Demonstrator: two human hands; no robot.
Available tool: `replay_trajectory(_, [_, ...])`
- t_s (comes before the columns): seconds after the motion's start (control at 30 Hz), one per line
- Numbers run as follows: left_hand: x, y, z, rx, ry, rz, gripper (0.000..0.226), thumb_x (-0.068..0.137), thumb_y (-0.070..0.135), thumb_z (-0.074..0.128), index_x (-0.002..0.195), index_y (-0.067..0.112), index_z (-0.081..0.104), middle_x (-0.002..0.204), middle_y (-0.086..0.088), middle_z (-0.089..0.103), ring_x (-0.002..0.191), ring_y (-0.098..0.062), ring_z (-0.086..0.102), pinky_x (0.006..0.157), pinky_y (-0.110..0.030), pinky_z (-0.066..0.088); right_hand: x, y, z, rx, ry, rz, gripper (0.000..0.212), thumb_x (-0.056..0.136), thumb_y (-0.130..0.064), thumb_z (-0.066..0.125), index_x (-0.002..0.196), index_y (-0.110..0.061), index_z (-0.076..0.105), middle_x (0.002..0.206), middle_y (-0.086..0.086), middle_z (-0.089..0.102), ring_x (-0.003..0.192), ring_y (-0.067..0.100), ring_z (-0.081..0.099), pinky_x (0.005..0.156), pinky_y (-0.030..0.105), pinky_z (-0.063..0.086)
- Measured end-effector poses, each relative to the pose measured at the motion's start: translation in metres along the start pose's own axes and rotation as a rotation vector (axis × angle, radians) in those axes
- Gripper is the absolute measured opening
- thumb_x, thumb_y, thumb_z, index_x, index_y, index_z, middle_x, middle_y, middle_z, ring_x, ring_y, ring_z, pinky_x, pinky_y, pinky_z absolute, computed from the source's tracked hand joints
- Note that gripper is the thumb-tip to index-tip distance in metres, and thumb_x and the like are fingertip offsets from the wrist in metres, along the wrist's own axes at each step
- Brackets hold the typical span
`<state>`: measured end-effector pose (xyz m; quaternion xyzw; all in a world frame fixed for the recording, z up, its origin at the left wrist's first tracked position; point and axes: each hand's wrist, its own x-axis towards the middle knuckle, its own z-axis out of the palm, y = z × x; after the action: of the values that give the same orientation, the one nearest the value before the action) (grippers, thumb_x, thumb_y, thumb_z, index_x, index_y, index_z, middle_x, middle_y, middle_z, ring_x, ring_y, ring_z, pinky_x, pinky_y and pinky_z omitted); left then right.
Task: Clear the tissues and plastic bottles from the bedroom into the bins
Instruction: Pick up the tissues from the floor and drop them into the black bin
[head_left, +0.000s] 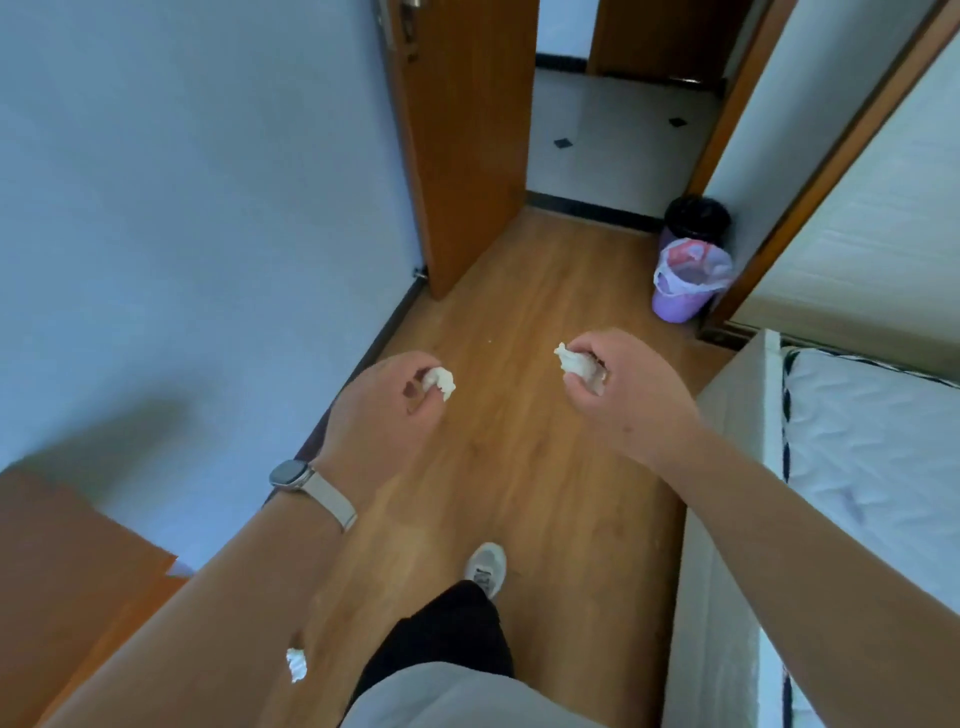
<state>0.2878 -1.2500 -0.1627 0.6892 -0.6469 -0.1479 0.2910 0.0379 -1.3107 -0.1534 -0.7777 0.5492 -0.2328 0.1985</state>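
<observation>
My left hand (387, 402) is closed around a crumpled white tissue (440, 382) that sticks out past the fingers. My right hand (618, 392) grips another white tissue (571, 360). Both hands are held out over the wooden floor. Another scrap of tissue (296, 664) lies on the floor below my left forearm. Ahead on the right stand two bins: a purple bin (683, 291) lined with a pale bag, and behind it a bin with a black bag (697, 218). No plastic bottle is visible.
A bed with a white mattress (872, 447) runs along the right. An open wooden door (467, 145) leads to a tiled hallway ahead. A wooden piece of furniture (67, 561) stands at the lower left by the blue wall. My shoe (485, 569) is on the floor.
</observation>
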Motion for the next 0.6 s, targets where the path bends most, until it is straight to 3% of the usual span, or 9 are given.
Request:
replay_trajectory(0.1, [0.057,0.001,0.029,-0.030,-0.064,0.077,0.019,0.092,0.031,0.061,0.110,0.028,0.064,0.097,0.015,0.065,0.083,-0.004,0.058,0.069,-0.009,0.036,0.024,0.026,-0.008,-0.044,0.037,0.080,0.020,0.086,-0.029,0.060,0.107,-0.026,0.059,0.099,-0.012,0.056,0.089,0.007,0.053,0.080,0.029,0.047])
replay_trajectory(0.3, [0.170,0.006,0.062,-0.091,-0.198,0.159,0.021,0.094,0.031,0.059,0.115,0.029,0.061,0.098,0.016,0.063,0.088,-0.001,0.058,0.078,-0.024,0.052,0.101,0.051,-0.022,-0.105,0.029,0.221,0.025,0.089,-0.029,0.061,0.114,-0.025,0.059,0.107,-0.009,0.058,0.094,0.009,0.056,0.085,0.033,0.049])
replay_trajectory(0.6, [0.317,0.015,0.094,-0.112,-0.262,0.300,0.023,0.094,0.028,0.058,0.116,0.025,0.063,0.100,0.015,0.065,0.090,0.001,0.059,0.077,-0.018,0.050,0.202,0.080,-0.045,-0.140,0.126,0.325,0.028,0.090,-0.034,0.062,0.116,-0.029,0.056,0.102,-0.014,0.054,0.087,0.007,0.054,0.075,0.021,0.043])
